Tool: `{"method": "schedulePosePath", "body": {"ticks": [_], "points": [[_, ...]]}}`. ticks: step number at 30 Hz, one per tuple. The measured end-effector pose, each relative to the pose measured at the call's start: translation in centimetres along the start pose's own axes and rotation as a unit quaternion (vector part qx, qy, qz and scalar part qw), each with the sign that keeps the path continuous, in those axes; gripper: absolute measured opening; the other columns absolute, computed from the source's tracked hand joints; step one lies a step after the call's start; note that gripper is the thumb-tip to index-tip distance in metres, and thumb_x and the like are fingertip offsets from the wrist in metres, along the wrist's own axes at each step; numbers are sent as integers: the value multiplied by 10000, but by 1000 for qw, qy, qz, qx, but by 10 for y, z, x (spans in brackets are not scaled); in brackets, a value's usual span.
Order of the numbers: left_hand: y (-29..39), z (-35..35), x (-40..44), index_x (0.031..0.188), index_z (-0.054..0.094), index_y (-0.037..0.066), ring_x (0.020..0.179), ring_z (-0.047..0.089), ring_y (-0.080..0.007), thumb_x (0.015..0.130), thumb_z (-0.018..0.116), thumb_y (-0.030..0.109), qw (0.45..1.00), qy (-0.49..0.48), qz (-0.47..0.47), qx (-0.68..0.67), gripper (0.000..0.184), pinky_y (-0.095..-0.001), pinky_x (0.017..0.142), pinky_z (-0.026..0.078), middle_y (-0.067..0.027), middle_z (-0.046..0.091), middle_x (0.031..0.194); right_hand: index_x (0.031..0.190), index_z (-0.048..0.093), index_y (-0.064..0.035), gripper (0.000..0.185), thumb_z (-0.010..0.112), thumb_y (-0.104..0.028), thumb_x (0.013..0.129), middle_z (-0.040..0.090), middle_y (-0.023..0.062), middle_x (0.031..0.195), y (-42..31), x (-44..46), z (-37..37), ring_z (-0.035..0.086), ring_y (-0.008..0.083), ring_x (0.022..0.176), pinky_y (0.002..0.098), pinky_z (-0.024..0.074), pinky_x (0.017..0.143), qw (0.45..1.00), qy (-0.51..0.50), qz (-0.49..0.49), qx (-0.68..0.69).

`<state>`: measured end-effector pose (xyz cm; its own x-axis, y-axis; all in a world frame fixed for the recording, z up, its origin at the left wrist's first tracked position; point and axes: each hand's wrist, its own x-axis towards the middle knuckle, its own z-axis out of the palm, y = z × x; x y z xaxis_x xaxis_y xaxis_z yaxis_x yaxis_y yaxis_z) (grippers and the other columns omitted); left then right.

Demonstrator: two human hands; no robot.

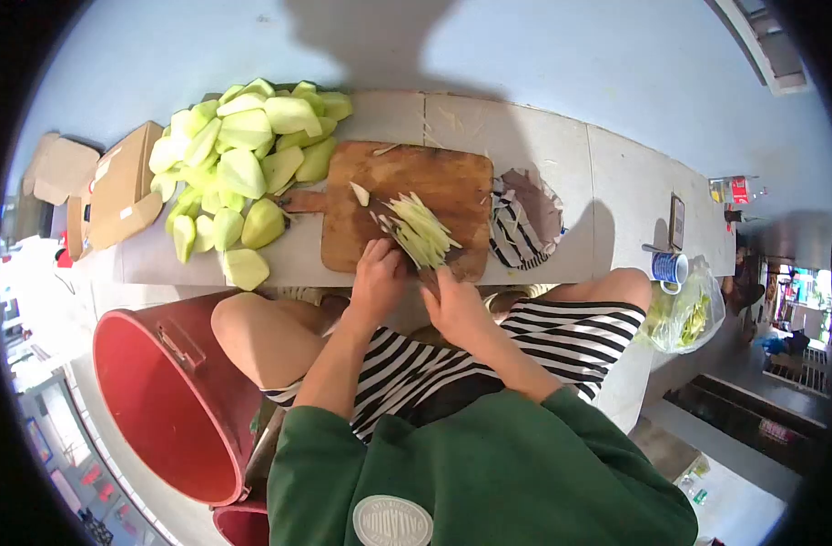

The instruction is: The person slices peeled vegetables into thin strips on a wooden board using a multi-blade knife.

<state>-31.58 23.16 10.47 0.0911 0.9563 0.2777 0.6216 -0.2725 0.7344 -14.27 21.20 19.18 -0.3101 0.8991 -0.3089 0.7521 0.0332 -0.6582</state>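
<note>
A wooden cutting board [352,232] lies on the tiled ledge, and on it is a heap of thin pale green strips [421,227]. My right hand [454,305] is closed round the handle of a knife [427,276] at the board's near edge. The blade lies partly hidden beside the strips. My left hand [378,271] rests just left of the blade with its fingers bent together; whether anything is under them is hidden. Farther up the board is a small pale piece [360,194]. A large pile of peeled green pieces [243,173] stands to the left.
A striped cloth [525,218] lies right of the board. Farther right are a phone [677,221], a mug [669,267] and a plastic bag with greens [694,314]. On the left are a cardboard box [120,187] and a red bucket [161,409] below the ledge.
</note>
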Motion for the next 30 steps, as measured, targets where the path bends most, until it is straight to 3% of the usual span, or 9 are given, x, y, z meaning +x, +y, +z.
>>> {"method": "schedulePosePath", "body": {"ticks": [3,8,13,17,18,19,21,22,30], "points": [[-3,2,-1,844,661,-18,948,608,-378,760,678,-33,1000,24,15,8,87,-438,821,542,-160,641,1033,1072,485,26,320,598,-266,1005,650,336,754,5,11,-2,640,553,750,614,514,684,1000,15,-8,-2],[1,3,-3,958,662,-17,904,700,-293,791,727,-68,987,25,-119,-106,187,-366,758,609,-129,639,1040,1093,517,30,353,637,-285,989,664,309,782,-4,5,-45,641,530,752,577,507,670,997,55,-38,46],[8,7,16,989,626,-26,895,690,-253,789,716,-97,986,65,-97,-116,231,-353,749,615,-133,613,1096,1069,539,-9,262,638,-232,973,676,262,817,-5,-3,-82,657,485,759,546,523,657,994,75,-54,50],[32,-11,16,1009,624,-2,993,643,-291,784,680,-111,994,105,-32,-23,256,-333,716,589,-170,577,1167,1109,572,-57,253,667,-175,906,678,174,910,19,-8,-76,683,409,770,504,549,649,981,130,-122,-80],[35,-14,14,1101,673,81,1132,565,-348,734,677,-117,994,106,34,23,417,-370,831,559,-176,544,1262,1128,581,-74,283,682,-162,878,672,143,934,24,-10,-75,690,379,768,487,555,645,974,131,-138,-120],[39,-17,12,1101,673,81,1132,565,-348,734,677,-117,993,105,38,26,417,-370,831,559,-176,544,1262,1128,581,-74,283,682,-162,878,672,143,934,28,-11,-74,690,379,768,487,555,645,974,135,-139,-116],[57,-30,16,1265,684,219,1156,530,-353,700,724,-23,972,94,186,108,616,-460,999,462,-155,532,1346,1152,590,-91,337,704,-157,841,645,107,894,31,-13,-74,693,333,759,457,552,627,970,117,-139,-165],[47,-22,11,1325,674,331,1227,480,-338,685,734,31,969,80,206,109,708,-483,1048,414,-125,473,1453,1152,590,-91,337,704,-157,841,645,107,894,33,-13,-74,693,333,759,457,552,627,970,119,-138,-162],[64,-31,21,1375,637,400,1344,394,-350,676,737,100,965,-68,148,206,768,-550,1145,282,-90,382,1597,1152,629,-117,290,656,-152,866,608,44,859,48,-12,-76,698,227,767,373,550,605,933,145,-201,-261]]}}
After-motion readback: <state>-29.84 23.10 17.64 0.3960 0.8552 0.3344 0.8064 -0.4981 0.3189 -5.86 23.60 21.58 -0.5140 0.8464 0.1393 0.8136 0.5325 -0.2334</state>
